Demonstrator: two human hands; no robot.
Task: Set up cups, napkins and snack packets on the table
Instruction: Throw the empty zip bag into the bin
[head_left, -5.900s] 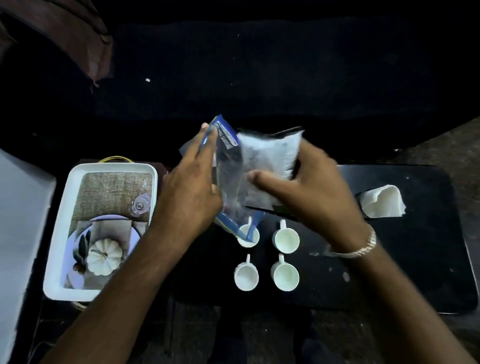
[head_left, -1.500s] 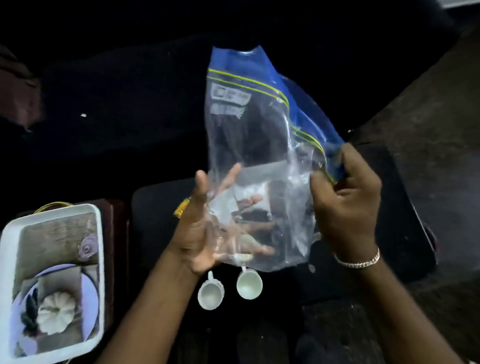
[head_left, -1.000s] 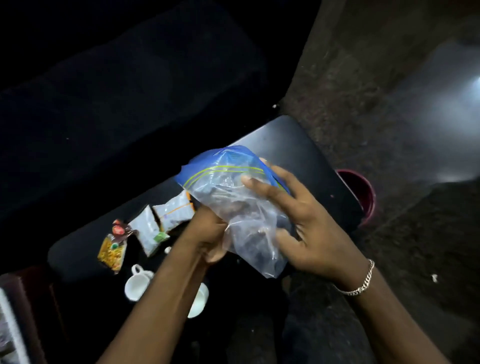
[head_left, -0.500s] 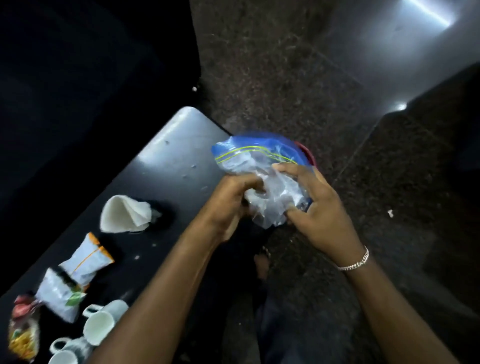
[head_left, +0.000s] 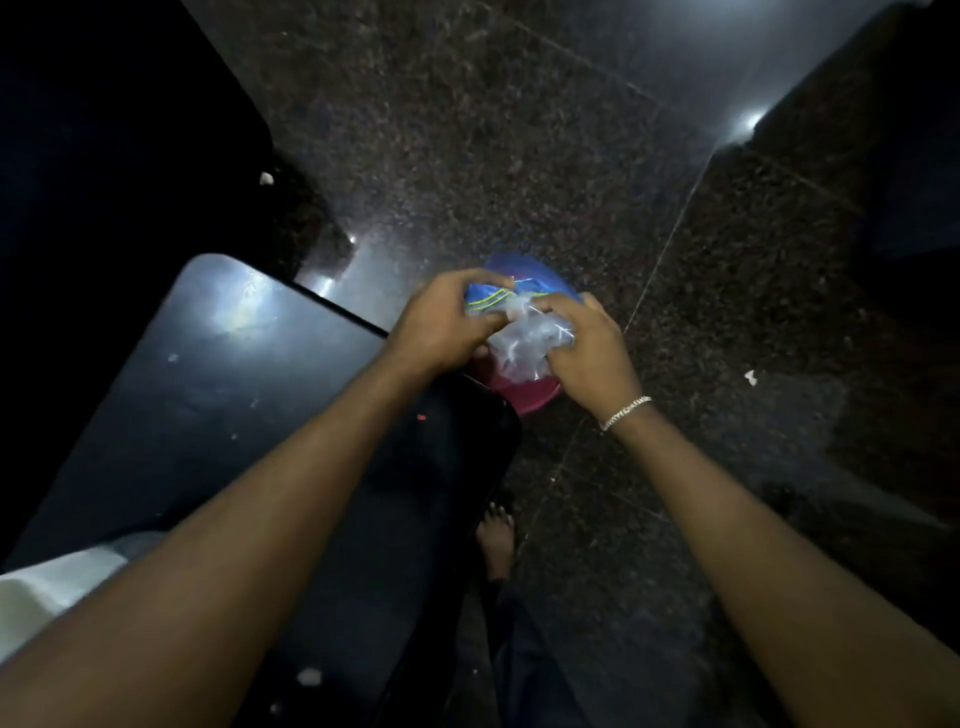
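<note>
Two hands: the left hand (head_left: 441, 325) and right hand (head_left: 587, 343) are close together on one crumpled zip bag (head_left: 519, 345), out past the table's corner.
Left fingers: curled round the bag's blue, yellow-striped top.
Right fingers: curled, pinching the clear wad from the other side.
Bag: scrunched small and apparently empty, held directly above a red bin (head_left: 524, 395) on the floor just beside the table (head_left: 218, 374).
Task's things: no cups or snack packets in view. A white shape (head_left: 57, 587) at the table's lower left may be napkins, but it is too blurred to tell.
Step in hand: probably binning the spent bag, a tidy-up within the setting-up.
Next move: loosen both grips low over the bin's mouth, because light plastic may spring open and drift.
</note>
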